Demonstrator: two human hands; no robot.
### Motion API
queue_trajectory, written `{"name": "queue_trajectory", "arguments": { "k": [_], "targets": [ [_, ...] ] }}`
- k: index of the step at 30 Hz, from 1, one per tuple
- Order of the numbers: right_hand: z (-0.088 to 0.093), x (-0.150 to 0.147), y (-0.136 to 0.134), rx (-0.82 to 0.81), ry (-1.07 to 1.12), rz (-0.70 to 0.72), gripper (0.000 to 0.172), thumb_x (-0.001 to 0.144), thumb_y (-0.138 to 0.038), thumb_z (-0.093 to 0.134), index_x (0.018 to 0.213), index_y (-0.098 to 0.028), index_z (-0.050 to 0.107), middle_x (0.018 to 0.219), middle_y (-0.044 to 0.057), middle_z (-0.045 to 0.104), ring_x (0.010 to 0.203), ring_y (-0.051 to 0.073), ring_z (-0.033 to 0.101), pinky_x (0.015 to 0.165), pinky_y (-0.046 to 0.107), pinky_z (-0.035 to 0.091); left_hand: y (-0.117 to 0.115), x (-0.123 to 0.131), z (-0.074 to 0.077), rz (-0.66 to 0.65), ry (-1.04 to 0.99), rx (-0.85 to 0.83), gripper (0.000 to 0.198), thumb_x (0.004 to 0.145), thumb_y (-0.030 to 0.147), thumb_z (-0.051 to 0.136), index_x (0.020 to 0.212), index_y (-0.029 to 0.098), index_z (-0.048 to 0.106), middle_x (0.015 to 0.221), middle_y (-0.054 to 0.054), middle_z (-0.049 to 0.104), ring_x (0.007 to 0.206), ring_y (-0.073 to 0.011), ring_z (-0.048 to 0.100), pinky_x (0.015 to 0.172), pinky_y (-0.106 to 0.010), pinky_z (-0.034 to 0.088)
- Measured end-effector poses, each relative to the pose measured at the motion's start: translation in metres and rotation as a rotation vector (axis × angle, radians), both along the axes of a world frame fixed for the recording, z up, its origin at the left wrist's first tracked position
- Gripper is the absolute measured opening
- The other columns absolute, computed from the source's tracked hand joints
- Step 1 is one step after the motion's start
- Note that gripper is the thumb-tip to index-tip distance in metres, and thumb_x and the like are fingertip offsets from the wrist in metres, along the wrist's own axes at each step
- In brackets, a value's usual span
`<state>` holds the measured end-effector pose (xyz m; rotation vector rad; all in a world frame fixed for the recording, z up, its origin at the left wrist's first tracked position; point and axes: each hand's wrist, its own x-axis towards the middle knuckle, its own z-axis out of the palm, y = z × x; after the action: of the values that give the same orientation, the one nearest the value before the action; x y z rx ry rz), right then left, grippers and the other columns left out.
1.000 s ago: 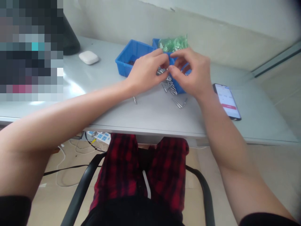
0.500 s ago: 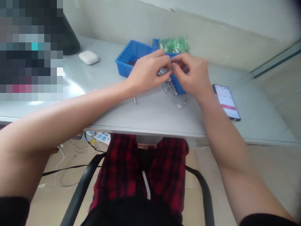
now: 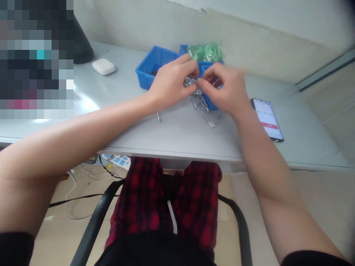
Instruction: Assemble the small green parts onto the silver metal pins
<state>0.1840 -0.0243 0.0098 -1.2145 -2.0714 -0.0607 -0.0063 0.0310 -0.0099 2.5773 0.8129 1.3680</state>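
Note:
My left hand reaches over a pile of slim silver metal pins, its thumb and fingers bent round a thin pin. My right hand comes from the other side, thumb and finger pinched at the end of that pin. Whatever else sits between those right fingertips is too small to make out. Behind the right hand stands a blue bin, partly hidden. A second blue bin with small dark pieces is beyond my left wrist.
Farther back, a green plastic bag fills another blue bin. A phone lies right of my right forearm, and a white rounded case at the left. Stray pins lie near the front of the grey table.
My right hand's fingertips have shifted slightly left and down, with the left fingers opening a little around the pin. The bins and the pile have stayed in place.

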Motion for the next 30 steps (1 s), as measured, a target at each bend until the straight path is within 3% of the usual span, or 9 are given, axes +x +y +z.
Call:
{"name": "queue_trajectory", "arguments": {
  "k": [6, 15, 24, 30],
  "targets": [
    [0.0002, -0.0042, -0.0012, -0.015, 0.036, 0.019, 0.031, 0.089, -0.051, 0.072, 0.077, -0.027, 0.057, 0.075, 0.001, 0.069, 0.068, 0.022, 0.064, 0.067, 0.041, 0.053, -0.0010, -0.0001, -0.0015, 0.026, 0.061, 0.060, 0.008, 0.078, 0.020, 0.060, 0.076, 0.028, 0.061, 0.086, -0.005, 0.066, 0.076, -0.0221, 0.063, 0.058, -0.036, 0.039],
    [-0.0005, -0.0076, -0.0019, -0.093, 0.020, -0.049, 0.038, 0.092, -0.058, 0.064, 0.073, -0.027, 0.052, 0.075, 0.004, 0.068, 0.074, 0.026, 0.066, 0.072, 0.045, 0.051, -0.0028, -0.0004, -0.0022, 0.025, 0.131, 0.177, 0.010, 0.080, 0.020, 0.060, 0.077, 0.028, 0.064, 0.087, -0.006, 0.068, 0.078, -0.0234, 0.064, 0.054, -0.036, 0.035],
    [-0.0005, -0.0059, -0.0012, -0.039, 0.006, -0.066, 0.043, 0.097, -0.061, 0.053, 0.069, -0.029, 0.052, 0.065, 0.002, 0.062, 0.062, 0.022, 0.055, 0.066, 0.043, 0.048, -0.0013, 0.0003, -0.0021, 0.010, 0.100, 0.147, 0.008, 0.084, 0.026, 0.058, 0.078, 0.029, 0.063, 0.087, -0.006, 0.068, 0.078, -0.0241, 0.065, 0.055, -0.038, 0.037],
    [-0.0005, 0.0002, 0.0010, -0.008, 0.011, -0.013, 0.038, 0.098, -0.057, 0.051, 0.071, -0.030, 0.059, 0.066, -0.001, 0.064, 0.060, 0.020, 0.057, 0.061, 0.040, 0.046, -0.0006, 0.0001, -0.0029, -0.003, 0.084, 0.151, 0.009, 0.085, 0.026, 0.058, 0.080, 0.030, 0.063, 0.087, -0.006, 0.069, 0.078, -0.0229, 0.065, 0.056, -0.036, 0.038]
  ]
}}
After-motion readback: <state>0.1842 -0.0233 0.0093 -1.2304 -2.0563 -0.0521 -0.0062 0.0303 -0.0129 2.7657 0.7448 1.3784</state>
